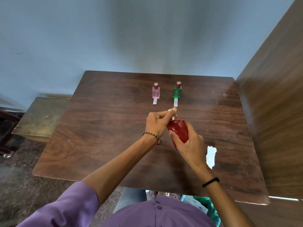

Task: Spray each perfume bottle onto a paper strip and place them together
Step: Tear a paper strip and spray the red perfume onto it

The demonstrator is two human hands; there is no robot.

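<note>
Red glass fills the centre of the frame: the red perfume bottle [178,132] is held tilted above the wooden table [101,128], the right hand [190,146] wrapped around its body and the left hand [158,122] pinching the cap [170,110] at its top. Above them in the frame stand a pink bottle [156,90] and a green bottle [177,90], each with a paper strip [154,101] poking out from under its base. Loose white strips [211,156] lie at right of the hands.
</note>
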